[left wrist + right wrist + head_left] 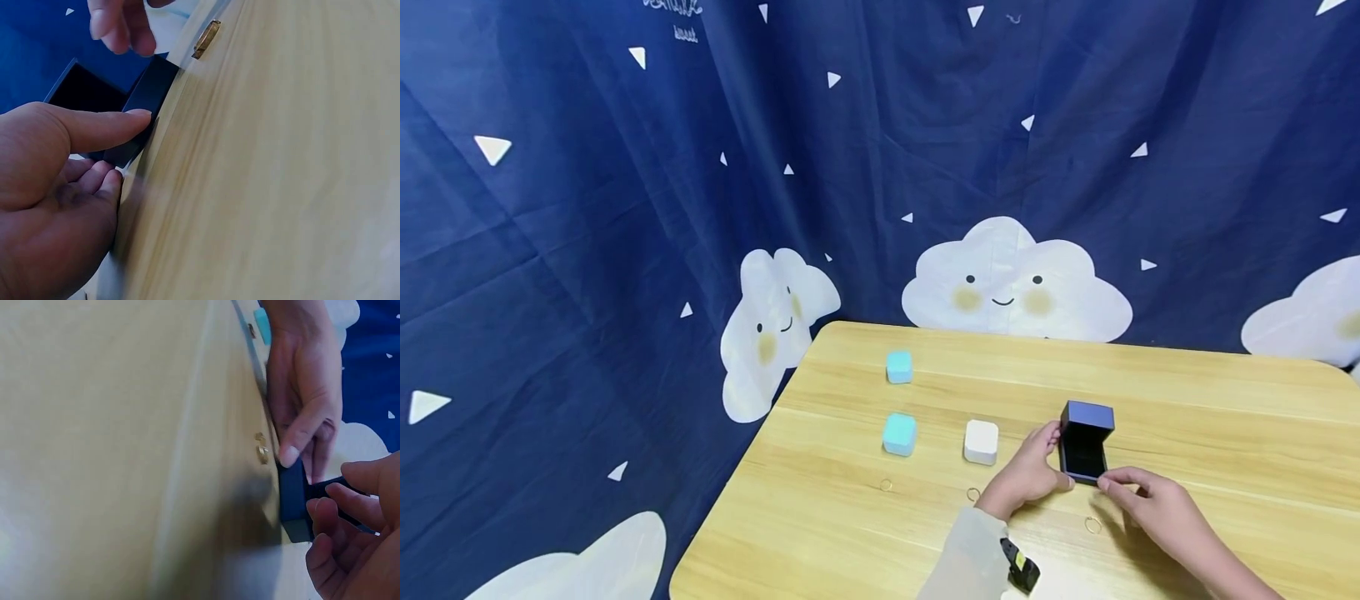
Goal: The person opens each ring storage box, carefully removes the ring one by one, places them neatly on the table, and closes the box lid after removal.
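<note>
A dark blue ring box (1087, 417) stands on the table with its lid raised, its black inside showing. My left hand (1028, 477) grips its base from the left, thumb (119, 128) along the front side and the other fingers around the left end. My right hand (1157, 504) is at the box's front right corner, fingers loosely bent. In the right wrist view, the right fingers (325, 515) are close against the box; whether they touch it, I cannot tell. A gold ring (1093, 525) lies on the table in front of the box.
Left of the box are a white box (981, 442) and two turquoise boxes, one nearer (899, 434) and one farther (898, 367). Two more rings lie nearer me, one left (886, 485) and one beside my left wrist (973, 494). A blue cloud-patterned curtain (955, 167) hangs behind the table.
</note>
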Tool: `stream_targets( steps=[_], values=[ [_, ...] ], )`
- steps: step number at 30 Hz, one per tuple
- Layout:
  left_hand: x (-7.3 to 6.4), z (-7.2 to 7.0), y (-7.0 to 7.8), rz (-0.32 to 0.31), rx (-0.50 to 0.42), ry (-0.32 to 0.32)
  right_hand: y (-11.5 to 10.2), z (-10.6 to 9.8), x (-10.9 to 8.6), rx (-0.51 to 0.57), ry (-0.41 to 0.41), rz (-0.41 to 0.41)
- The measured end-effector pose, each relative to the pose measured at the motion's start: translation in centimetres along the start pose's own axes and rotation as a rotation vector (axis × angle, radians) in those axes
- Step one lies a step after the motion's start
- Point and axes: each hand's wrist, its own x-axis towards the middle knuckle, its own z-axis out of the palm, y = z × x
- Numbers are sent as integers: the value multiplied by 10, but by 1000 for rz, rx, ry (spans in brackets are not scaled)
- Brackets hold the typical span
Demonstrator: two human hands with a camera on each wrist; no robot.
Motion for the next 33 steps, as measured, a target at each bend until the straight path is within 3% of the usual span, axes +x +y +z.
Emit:
stream_targets(
  steps=[9,17,22,33],
  values=[
    [0,0,1,9,38,-5,-6,-24,15,22,26,31],
    [-1,-2,5,11,64,-1,-6,-50,36,78,102,-2],
    [-2,-3,6,28,89,1,-3,-53,50,144,57,22],
    [-1,-3,5,59,128,0,1,-39,71,306,-85,111]
  ],
)
